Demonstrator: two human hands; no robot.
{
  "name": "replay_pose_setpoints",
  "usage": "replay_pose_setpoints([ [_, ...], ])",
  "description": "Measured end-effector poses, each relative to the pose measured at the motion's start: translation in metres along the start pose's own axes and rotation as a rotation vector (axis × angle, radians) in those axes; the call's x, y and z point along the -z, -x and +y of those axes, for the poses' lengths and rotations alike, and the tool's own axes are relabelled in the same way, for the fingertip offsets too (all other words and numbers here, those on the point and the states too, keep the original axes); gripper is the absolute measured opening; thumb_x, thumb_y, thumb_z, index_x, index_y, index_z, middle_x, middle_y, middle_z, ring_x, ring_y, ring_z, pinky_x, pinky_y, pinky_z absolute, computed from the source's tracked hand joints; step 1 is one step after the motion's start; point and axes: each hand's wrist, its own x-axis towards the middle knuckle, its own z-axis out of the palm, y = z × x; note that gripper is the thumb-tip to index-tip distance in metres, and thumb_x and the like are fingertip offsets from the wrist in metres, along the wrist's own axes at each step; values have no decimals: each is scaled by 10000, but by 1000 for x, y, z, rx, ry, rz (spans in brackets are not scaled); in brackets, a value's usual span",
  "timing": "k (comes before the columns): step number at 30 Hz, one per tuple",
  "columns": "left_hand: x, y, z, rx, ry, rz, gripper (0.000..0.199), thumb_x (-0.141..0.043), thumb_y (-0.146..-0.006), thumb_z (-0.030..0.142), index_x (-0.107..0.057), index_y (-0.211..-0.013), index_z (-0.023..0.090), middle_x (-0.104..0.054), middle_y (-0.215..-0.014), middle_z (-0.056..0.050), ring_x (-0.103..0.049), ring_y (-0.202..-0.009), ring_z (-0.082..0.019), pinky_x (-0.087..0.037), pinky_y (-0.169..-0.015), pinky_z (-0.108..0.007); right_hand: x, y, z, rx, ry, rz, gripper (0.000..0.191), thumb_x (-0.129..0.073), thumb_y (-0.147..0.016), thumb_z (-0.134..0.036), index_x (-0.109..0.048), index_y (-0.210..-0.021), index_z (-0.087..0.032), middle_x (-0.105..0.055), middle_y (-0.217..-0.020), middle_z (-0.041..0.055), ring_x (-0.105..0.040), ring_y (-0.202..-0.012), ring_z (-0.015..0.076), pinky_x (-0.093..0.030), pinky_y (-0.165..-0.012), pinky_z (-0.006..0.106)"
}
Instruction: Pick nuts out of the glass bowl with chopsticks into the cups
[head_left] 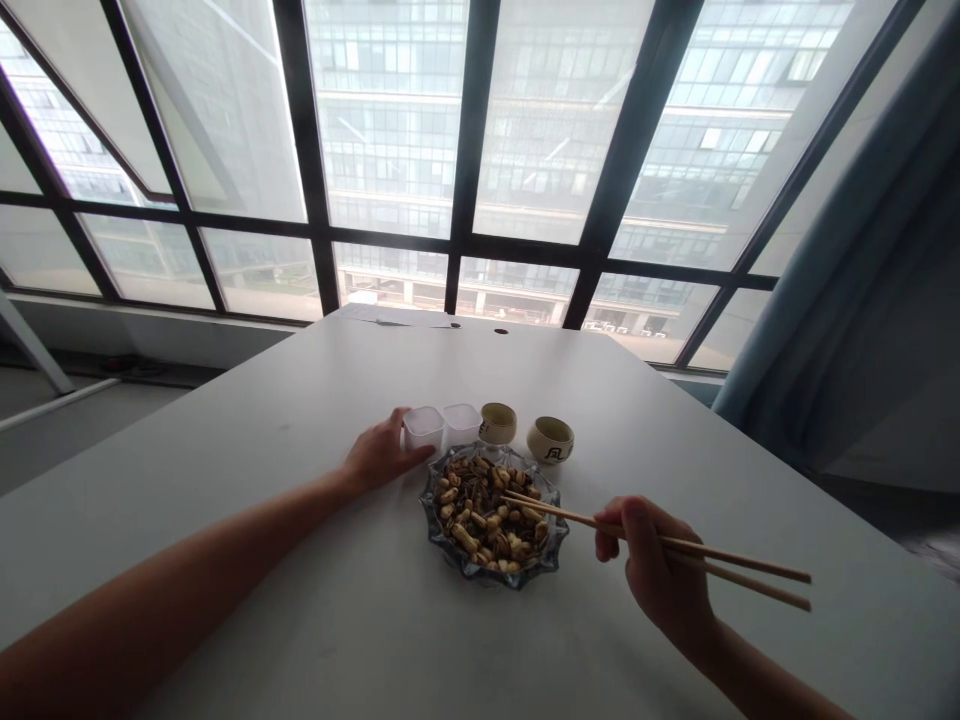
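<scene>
In my right hand point(656, 560) is a pair of wooden chopsticks point(720, 560), pinched between the fingers. Their tips reach into a scalloped glass bowl point(469, 570), over peanuts point(465, 537) and nuts mixed with dark, slender pieces. Whether anything sits between the tips is too small to tell. My left hand point(381, 452) grips the left white plastic container point(424, 428), with the thumb in front and fingers at its far side. A second white container point(462, 424) stands just right of it. Beyond the bowl are two small beige cups, one plain-sided point(498, 424) and one with a dark character point(551, 442).
Everything stands on a white table point(300, 600). Papers point(390, 316) and two dark round spots lie at its far edge, before large framed windows point(390, 130). A blue-grey curtain point(825, 260) hangs at the right.
</scene>
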Motion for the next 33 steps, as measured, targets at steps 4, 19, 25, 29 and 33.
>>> replay_pose_setpoints([
  [4,0,1,0,2,-1,10,721,-582,-804,635,-425,-1345,185,-703,-1132,-147,-677,-1043,-339,-496,-861,-386,-7,0,-1,-153,-50,-6,567,-531,-876,-699,-636,-646,-191,-552,-418,18,-523,-377,139,-442,-385,251],
  [19,1,11,1,-6,2,34,701,-594,-808,618,-438,-1322,169,-712,-1096,-161,-690,-1003,-345,-509,-816,-383,-11,-1,7,-298,-206,-17,559,-690,-754,-697,-680,-662,-146,-588,-485,35,-525,-379,128,-412,-349,234],
  [25,1,10,2,0,1,37,691,-601,-810,612,-431,-1328,187,-710,-1115,-156,-689,-1021,-331,-505,-839,-378,-14,0,8,-324,-229,-67,572,-694,-736,-710,-685,-671,-141,-573,-495,27,-501,-379,116,-389,-335,223],
  [29,1,10,2,13,-5,32,686,-608,-805,609,-434,-1322,192,-713,-1106,-149,-692,-1010,-330,-509,-825,-372,-10,0,9,-235,-201,-10,560,-638,-805,-690,-667,-663,-150,-562,-460,24,-514,-381,128,-405,-343,225],
  [33,0,9,1,12,-6,37,696,-596,-803,626,-431,-1323,193,-720,-1086,-147,-697,-994,-332,-516,-810,-376,-4,5,7,-70,-125,-35,507,-552,-921,-592,-646,-661,-166,-573,-463,23,-530,-376,126,-428,-359,219],
])
